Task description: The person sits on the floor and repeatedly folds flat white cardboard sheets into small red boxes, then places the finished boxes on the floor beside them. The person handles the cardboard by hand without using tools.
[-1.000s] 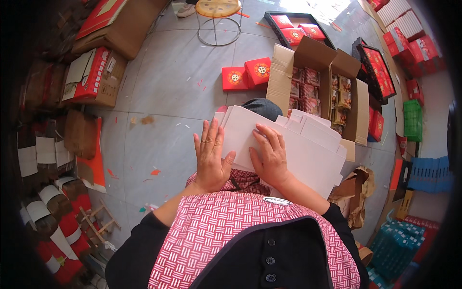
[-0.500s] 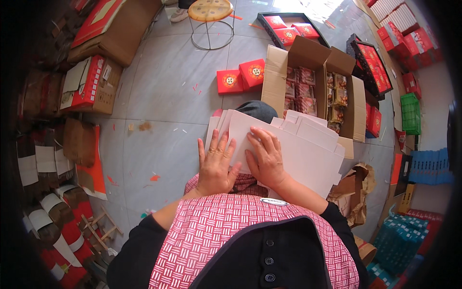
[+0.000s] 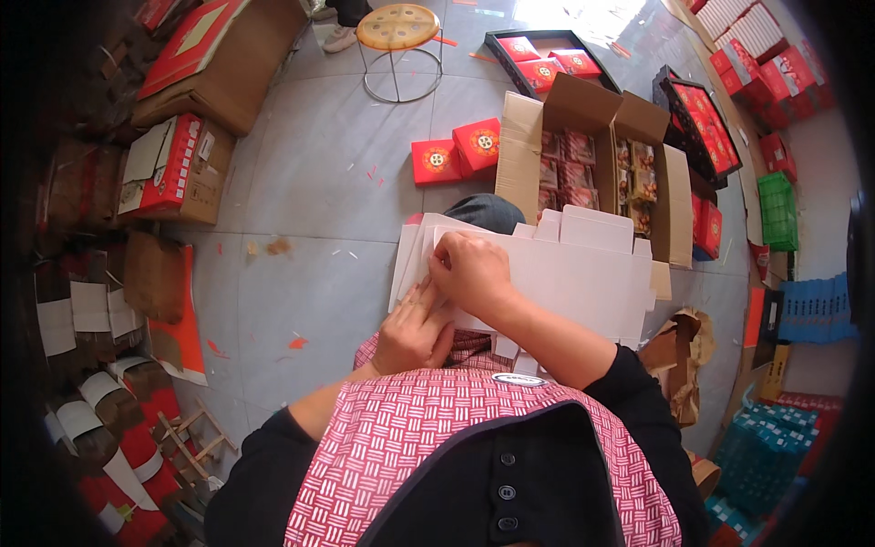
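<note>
Flat white carton blanks [image 3: 565, 273] lie in a loose stack across my lap, with cut flaps along their edges. My right hand [image 3: 471, 272] is closed at the left part of the top blank, thumb and fingers pinched there. Just below it my left hand [image 3: 412, 330] lies on the stack, its fingers stretched out and its fingertips close to the right hand's. More blanks fan out beneath on the left side. The exact spot that the right fingers pinch is hidden behind the hand.
Ahead stands an open cardboard box [image 3: 519, 150] filled with wrapped packets. Two red boxes [image 3: 436, 161] sit on the floor beside it. Farther off are a round stool [image 3: 398, 27] and a black tray [image 3: 497, 46] with red boxes. Crumpled brown paper [image 3: 690, 365] lies to my right.
My right hand has moved left and curled from lying flat into a pinch. My left hand has come slightly lower, its fingers closer together. The top blank has shifted and turned a little.
</note>
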Demonstrator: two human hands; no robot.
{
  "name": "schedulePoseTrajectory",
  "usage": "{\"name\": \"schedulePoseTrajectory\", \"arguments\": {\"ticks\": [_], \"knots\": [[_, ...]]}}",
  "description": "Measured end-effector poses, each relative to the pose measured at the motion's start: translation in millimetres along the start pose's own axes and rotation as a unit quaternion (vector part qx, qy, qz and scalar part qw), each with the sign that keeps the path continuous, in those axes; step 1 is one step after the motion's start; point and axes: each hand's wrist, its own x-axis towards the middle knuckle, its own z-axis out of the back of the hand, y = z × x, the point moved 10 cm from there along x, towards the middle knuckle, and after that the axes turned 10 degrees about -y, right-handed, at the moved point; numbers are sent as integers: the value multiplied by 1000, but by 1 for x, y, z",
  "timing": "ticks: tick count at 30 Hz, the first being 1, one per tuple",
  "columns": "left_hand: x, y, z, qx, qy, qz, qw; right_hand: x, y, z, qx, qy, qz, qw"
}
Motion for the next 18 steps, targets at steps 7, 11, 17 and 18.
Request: {"name": "schedulePoseTrajectory", "arguments": {"ticks": [7, 11, 17, 18], "knots": [[-14, 40, 16, -163, -75, 178, 968, -11, -34, 25, 443, 58, -195, 873], [36, 42, 21, -155, -17, 159, 975, -8, -23, 52, 582, 176, -207, 766], [107, 19, -57, -435, 319, 56, 840, -6, 2, 100, 565, 197, -162, 784], [111, 9, -61, -520, 338, 88, 780, 0, -5, 138, 533, 26, -138, 834]]}}
